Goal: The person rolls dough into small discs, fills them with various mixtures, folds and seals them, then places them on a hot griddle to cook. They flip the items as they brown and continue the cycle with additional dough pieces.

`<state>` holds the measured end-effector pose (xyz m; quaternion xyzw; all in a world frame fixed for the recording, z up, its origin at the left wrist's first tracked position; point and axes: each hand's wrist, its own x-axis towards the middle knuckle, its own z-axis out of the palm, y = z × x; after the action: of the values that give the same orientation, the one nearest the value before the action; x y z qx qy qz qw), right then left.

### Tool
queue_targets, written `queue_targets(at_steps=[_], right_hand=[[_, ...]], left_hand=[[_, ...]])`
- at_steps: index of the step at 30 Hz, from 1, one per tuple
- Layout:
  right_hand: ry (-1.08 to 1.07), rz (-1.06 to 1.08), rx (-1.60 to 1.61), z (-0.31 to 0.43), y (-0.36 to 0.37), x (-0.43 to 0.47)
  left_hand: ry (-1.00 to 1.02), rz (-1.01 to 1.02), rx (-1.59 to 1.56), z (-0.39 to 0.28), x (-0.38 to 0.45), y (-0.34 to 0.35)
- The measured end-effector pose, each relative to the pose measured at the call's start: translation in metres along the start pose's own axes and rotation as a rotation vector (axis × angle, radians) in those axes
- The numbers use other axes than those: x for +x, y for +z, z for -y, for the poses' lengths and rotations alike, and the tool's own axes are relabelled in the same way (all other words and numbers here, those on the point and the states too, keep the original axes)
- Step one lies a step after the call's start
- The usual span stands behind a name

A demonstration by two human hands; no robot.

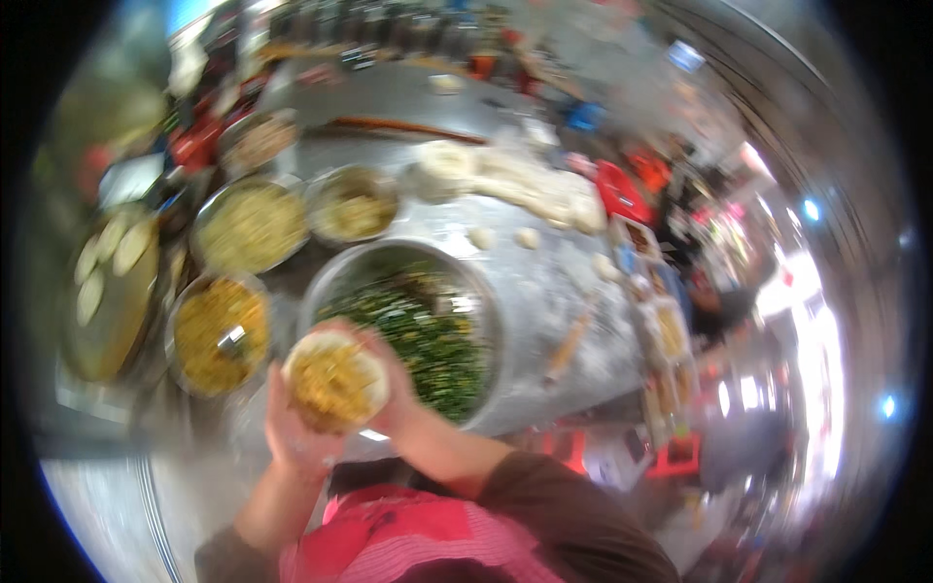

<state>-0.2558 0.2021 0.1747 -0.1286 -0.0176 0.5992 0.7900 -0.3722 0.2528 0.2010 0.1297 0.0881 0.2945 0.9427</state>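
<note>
Cupped between my two hands is a round dough wrapper (375, 375) heaped with yellow shredded filling (332, 382). My left hand (295, 433) supports it from the left and below, while my right hand (397, 390) curves around its right side. Just beyond them stands a large metal bowl (496, 328) of chopped green vegetables (430, 342). A smaller bowl of orange-yellow filling (219, 324), with a shiny metal utensil (233, 342) in it, sits left of my hands. The picture is blurred, so the fingers' exact hold is partly hidden.
Further bowls hold pale yellow shreds (251, 222) and a light filling (357, 211). An oval pan (109, 342) at the left carries several pale flat pieces. On the floury metal table (539, 284) lie a long dough mass (517, 182), small dough balls (527, 237) and a rolling pin (570, 346).
</note>
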Motion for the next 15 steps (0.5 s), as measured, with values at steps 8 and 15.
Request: queue_targets(at_steps=[8,15], right_hand=[[-0.14,-0.226,-0.257,0.075,-0.021,-0.117],[-0.363,-0.171,-0.335,0.141,-0.033,-0.215]], left_hand=[[-0.027,-0.144,0.236,0.143,-0.007,0.045],[0.01,0.079,0.824,0.227,-0.005,0.084]])
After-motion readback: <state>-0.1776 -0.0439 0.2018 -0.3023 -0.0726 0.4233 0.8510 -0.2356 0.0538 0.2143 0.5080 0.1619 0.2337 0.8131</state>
